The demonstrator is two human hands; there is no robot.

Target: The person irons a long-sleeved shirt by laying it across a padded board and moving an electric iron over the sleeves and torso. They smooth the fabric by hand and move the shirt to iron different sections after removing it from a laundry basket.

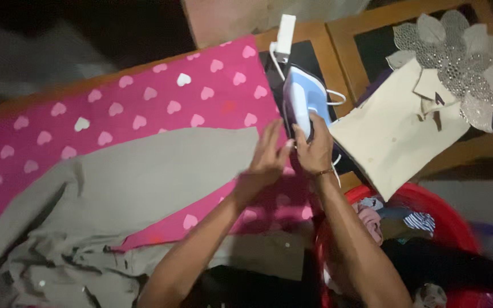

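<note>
A blue and white clothes iron (302, 97) stands at the right end of a pink cloth with white hearts (144, 108) spread over a wooden table. My right hand (314, 149) grips the iron's lower end. My left hand (269, 157) is right beside it, fingers spread, touching the right hand and the edge of a grey garment (132, 188) that lies flat on the pink cloth.
A folded cream shirt (397, 131) lies to the right of the iron, with a silver leaf-shaped mat (463, 57) behind it. A red basket (457, 222) with several clothes sits at lower right. A white plug adapter (285, 35) with its cord lies behind the iron.
</note>
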